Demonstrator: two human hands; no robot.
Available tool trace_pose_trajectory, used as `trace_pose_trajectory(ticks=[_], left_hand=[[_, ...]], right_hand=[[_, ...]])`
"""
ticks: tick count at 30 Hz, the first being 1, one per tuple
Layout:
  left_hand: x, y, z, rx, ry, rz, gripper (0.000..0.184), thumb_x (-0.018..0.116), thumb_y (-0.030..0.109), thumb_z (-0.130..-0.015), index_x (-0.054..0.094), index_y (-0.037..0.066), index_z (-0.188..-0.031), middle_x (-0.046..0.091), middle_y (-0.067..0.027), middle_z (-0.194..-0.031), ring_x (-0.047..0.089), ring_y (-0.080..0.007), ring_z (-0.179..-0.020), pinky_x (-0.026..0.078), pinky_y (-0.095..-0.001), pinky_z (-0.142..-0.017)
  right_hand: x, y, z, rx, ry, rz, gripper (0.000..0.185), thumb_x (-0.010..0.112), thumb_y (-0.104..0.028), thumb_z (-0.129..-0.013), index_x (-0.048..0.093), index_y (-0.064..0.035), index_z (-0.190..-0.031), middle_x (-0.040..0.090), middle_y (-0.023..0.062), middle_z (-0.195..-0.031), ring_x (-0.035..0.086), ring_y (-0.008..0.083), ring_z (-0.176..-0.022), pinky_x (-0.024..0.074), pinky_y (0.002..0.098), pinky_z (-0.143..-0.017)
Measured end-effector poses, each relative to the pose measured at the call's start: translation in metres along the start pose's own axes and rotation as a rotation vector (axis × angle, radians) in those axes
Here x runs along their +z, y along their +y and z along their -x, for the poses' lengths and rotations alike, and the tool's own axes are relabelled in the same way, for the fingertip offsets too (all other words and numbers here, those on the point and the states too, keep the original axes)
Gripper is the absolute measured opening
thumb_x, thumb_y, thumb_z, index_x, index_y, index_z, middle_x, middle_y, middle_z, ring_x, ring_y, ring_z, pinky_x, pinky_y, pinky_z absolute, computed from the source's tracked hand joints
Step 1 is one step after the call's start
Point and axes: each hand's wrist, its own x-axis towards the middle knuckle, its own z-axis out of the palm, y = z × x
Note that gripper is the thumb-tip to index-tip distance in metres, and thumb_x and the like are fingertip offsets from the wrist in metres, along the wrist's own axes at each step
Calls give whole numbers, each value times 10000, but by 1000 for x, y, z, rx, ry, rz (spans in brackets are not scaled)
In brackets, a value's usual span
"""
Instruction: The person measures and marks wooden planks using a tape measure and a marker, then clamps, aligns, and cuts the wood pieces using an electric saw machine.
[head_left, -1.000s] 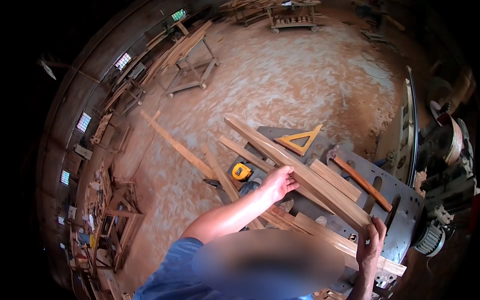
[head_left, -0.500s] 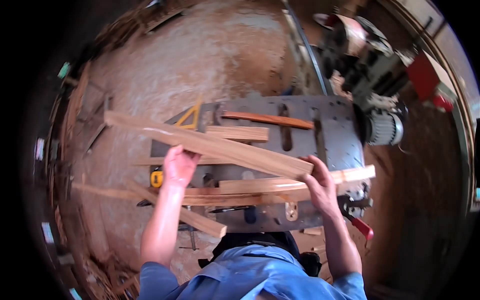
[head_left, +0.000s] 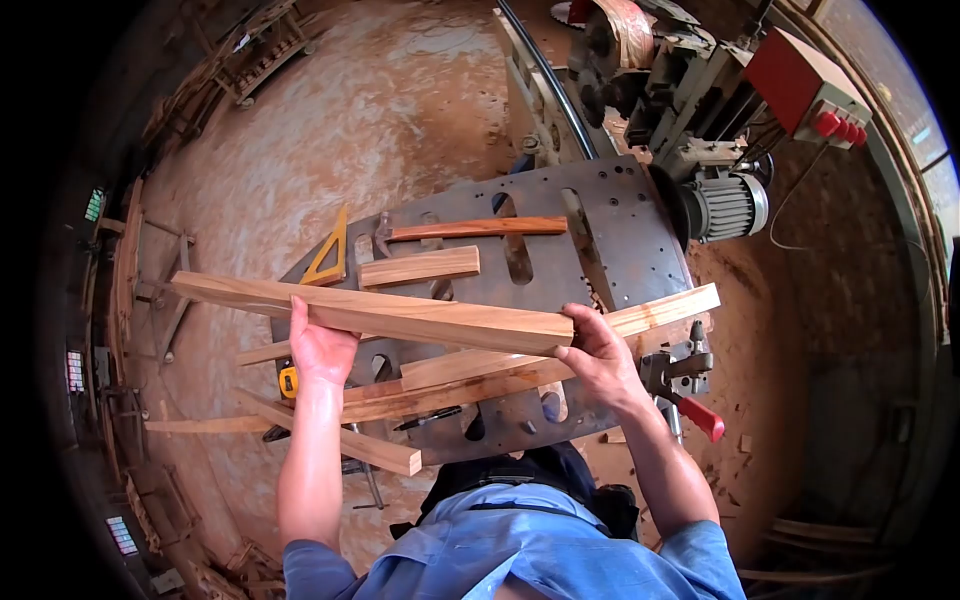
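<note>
A long wooden board point(head_left: 430, 314) is held above the metal table point(head_left: 640, 240), slanting from far left down to the right. My left hand point(head_left: 322, 350) supports it from below near its left part, thumb up along the near side. At its right end my right hand point(head_left: 598, 358) grips with thumb and fingers. Under and in front of it lie a long strip of wood point(head_left: 660, 315), a shorter wooden piece point(head_left: 450, 368) and a crossing wooden piece point(head_left: 380, 450). Beyond the board are a short wooden block point(head_left: 420, 267) and a hammer point(head_left: 480, 228).
A yellow set square point(head_left: 329, 250) stands at the table's far left edge. A yellow tape measure point(head_left: 288, 380) and a black pen point(head_left: 428, 418) lie nearer me. On the right are a red-handled clamp point(head_left: 700, 418), a motor point(head_left: 728, 208) and a red switch box point(head_left: 800, 85).
The board has come closer to level, its right end slightly higher and more to the left in view. The camera view has shifted and turned; both hands keep hold.
</note>
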Motion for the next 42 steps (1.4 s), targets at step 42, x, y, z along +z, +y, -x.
trace_pose_trajectory(ticks=[42], left_hand=[[42,-32,67,-12,-712,127,713,781,141,-772,494,119,-1425,573,-114,-1387,534,-276,-1326,364,-464,-1196]], right_hand=[[79,-55,-10,-309,-158,1263,640,864,-255,-726,608,21,-1244,622,252,-1151,612,436,-1059,496,491,-936]])
